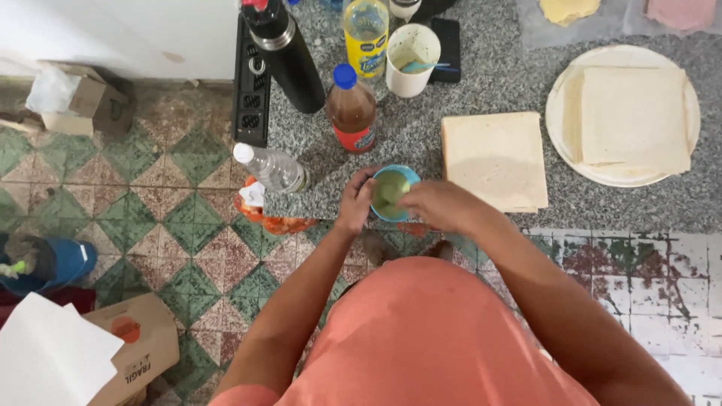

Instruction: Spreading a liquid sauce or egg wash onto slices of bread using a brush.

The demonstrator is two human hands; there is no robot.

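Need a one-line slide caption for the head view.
Both hands, left and right, hold a small blue bowl at the granite counter edge.

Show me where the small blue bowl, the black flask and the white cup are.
Small blue bowl (394,189), head view, on its pale green inside.
Black flask (295,64), head view, on its dark body.
White cup (407,77), head view, on its outer wall.

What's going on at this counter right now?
A person stands at a granite counter. Their left hand grips the side of a small blue bowl at the counter's edge, and the right hand is at its rim. A slab of flat bread lies beside it, more on a white plate.
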